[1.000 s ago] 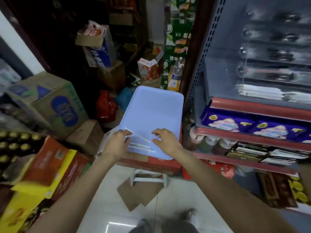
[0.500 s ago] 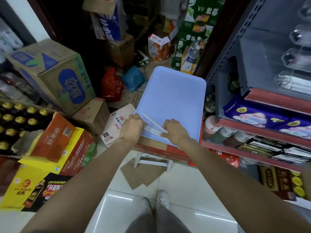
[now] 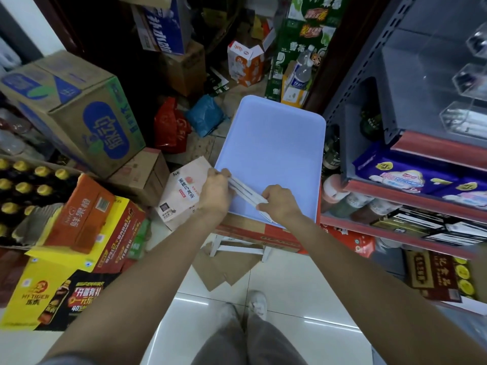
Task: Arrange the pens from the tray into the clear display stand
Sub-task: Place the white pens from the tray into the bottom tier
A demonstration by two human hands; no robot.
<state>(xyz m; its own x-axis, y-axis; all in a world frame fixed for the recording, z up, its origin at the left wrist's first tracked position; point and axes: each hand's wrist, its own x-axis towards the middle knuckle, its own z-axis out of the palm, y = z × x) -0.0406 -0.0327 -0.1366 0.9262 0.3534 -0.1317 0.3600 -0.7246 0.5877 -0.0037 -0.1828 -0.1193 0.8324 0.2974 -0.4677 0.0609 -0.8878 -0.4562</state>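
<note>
A pale blue tray (image 3: 271, 143) rests on a red carton in front of me. A small bunch of white pens (image 3: 246, 191) lies slantwise over its near end. My left hand (image 3: 214, 191) grips the bunch's left end at the tray's left rim. The right end is held in the curled fingers of my right hand (image 3: 279, 202). Between the two hands the pens lie close together, side by side. The clear display stand (image 3: 466, 83) sits on the upper shelf at the right, with white pens in its lowest tier.
A grey and red shop shelf (image 3: 411, 196) with packets and boxes stands right of the tray. Cartons (image 3: 76, 111), crates of bottles and a tea box (image 3: 181, 193) crowd the left. A white stool (image 3: 237, 246) carries the red carton. Bare floor tiles lie below.
The scattered pens have been gathered into one bunch between both hands. My view has tilted down and drawn nearer, so the tray sits higher and further right.
</note>
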